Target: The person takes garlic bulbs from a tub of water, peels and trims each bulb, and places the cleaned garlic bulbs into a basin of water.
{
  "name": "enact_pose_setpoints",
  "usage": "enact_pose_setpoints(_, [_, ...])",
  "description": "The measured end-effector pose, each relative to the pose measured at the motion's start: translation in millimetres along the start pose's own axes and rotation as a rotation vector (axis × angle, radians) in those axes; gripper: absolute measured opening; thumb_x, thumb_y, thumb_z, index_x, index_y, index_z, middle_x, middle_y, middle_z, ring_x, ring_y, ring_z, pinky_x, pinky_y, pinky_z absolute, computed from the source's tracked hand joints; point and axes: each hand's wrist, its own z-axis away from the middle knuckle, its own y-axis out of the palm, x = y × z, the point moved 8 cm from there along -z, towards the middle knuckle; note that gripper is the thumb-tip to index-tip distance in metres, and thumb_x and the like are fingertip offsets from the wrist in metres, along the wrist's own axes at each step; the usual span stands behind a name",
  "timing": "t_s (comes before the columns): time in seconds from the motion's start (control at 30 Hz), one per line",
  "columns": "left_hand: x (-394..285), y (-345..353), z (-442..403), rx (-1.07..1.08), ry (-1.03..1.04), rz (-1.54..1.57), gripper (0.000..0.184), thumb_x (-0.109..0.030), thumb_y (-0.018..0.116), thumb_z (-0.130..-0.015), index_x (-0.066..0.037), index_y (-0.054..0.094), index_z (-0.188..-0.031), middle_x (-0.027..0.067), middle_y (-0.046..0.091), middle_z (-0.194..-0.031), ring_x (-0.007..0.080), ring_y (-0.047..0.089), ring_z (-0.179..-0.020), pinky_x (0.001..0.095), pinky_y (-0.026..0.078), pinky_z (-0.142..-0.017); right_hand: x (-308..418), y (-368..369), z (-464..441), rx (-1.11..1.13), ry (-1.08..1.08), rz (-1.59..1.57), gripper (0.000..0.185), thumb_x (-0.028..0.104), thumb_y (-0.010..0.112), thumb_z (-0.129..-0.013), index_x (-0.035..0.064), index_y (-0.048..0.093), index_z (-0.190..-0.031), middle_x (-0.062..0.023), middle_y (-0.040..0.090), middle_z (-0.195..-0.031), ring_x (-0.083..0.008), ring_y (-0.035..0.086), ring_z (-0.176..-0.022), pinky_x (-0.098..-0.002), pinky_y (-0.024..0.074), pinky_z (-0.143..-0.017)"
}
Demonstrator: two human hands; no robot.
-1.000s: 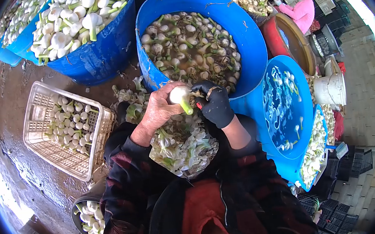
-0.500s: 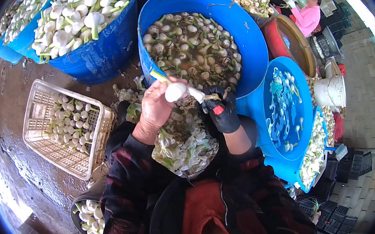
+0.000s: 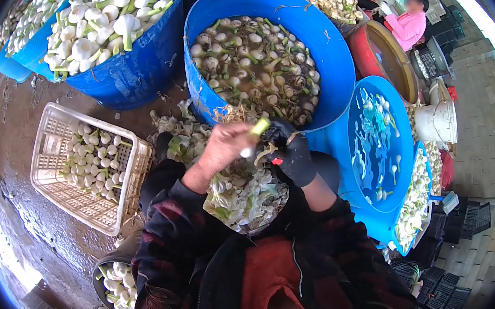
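Note:
My left hand (image 3: 221, 149), bare, is closed around a garlic bulb (image 3: 248, 152). Its cut green stem (image 3: 260, 127) points up toward the right, and most of the bulb is hidden by my fingers. Close beside it, my right hand (image 3: 295, 157) in a black glove is closed on a small red-handled tool (image 3: 277, 162), mostly covered by the glove. A tan strip of peel (image 3: 264, 154) hangs by the gloved fingers. Below both hands, a heap of garlic peelings (image 3: 246, 199) lies in front of my lap.
Ahead stands a big blue tub (image 3: 333, 57) with garlic in murky water. A white crate (image 3: 52, 167) of bulbs is at left, a light-blue basin (image 3: 355, 186) of water at right. Full blue barrels (image 3: 127, 85) stand at upper left. A person in pink (image 3: 407, 29) sits at upper right.
Both hands have moved slightly down and drawn in. The garlic has turned, so its green stem now points right instead of left. The pale neck no longer reaches toward the gloved hand.

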Motion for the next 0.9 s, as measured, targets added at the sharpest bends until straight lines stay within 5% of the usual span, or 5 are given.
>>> enact_pose_setpoints(0.3, [21.0, 18.5, 0.0, 0.145, -0.232, 0.124, 0.03, -0.018, 0.073, -0.075, 0.001, 0.061, -0.096, 0.0027, 0.061, -0.073, 0.0081, 0.055, -0.06, 0.0225, 0.044, -0.05, 57.1, -26.7, -63.7, -0.158, -0.147, 0.096, 0.016, 0.01, 0.062, -0.08, 0.0011, 0.059, -0.093, -0.0061, 0.061, -0.084, -0.0157, 0.058, -0.074, -0.0293, 0.0463, -0.065])
enact_pose_setpoints(0.43, [20.3, 18.6, -1.6, 0.177, -0.273, 0.083, 0.017, -0.017, 0.068, -0.08, -0.002, 0.063, -0.086, 0.0008, 0.06, -0.07, 0.0062, 0.054, -0.058, 0.0201, 0.043, -0.048, 114.8, 33.7, -108.0, 0.346, -0.186, -0.69, 0.027, 0.009, 0.058, -0.083, -0.0009, 0.058, -0.108, -0.0062, 0.06, -0.095, -0.0132, 0.059, -0.084, -0.0265, 0.0499, -0.074])
enact_pose_setpoints(0.47, [15.7, 17.8, -2.1, 0.186, -0.257, 0.092, 0.015, -0.016, 0.066, -0.081, -0.002, 0.063, -0.084, 0.0004, 0.06, -0.069, 0.0056, 0.054, -0.058, 0.019, 0.042, -0.048, 123.3, 22.5, -127.0, 0.269, -0.287, -0.38, 0.028, 0.008, 0.06, -0.082, -0.0004, 0.058, -0.109, -0.0058, 0.06, -0.097, -0.0131, 0.059, -0.085, -0.0273, 0.0506, -0.076])
enact_pose_setpoints(0.7, [7.4, 11.8, -11.6, 0.196, -0.227, 0.14, 0.016, -0.015, 0.064, -0.082, 0.0, 0.062, -0.084, -0.0007, 0.057, -0.067, 0.0049, 0.05, -0.057, 0.0197, 0.04, -0.049, -105.4, 58.9, -238.8, 0.484, 0.057, 0.951, 0.039, 0.044, 0.062, -0.076, 0.0063, 0.066, -0.085, -0.0195, 0.065, -0.086, -0.0352, 0.063, -0.084, -0.0438, 0.049, -0.075])
enact_pose_setpoints(0.9, [-1.0, 6.9, -24.8, 0.217, -0.251, 0.178, 0.016, -0.016, 0.065, -0.084, -0.002, 0.061, -0.09, -0.0014, 0.058, -0.075, 0.0047, 0.052, -0.065, 0.0194, 0.042, -0.054, -265.5, 118.5, -219.2, 0.596, 0.249, 0.887, 0.045, 0.039, 0.052, -0.083, 0.0056, 0.056, -0.113, -0.021, 0.061, -0.108, -0.0363, 0.06, -0.099, -0.0439, 0.047, -0.084])
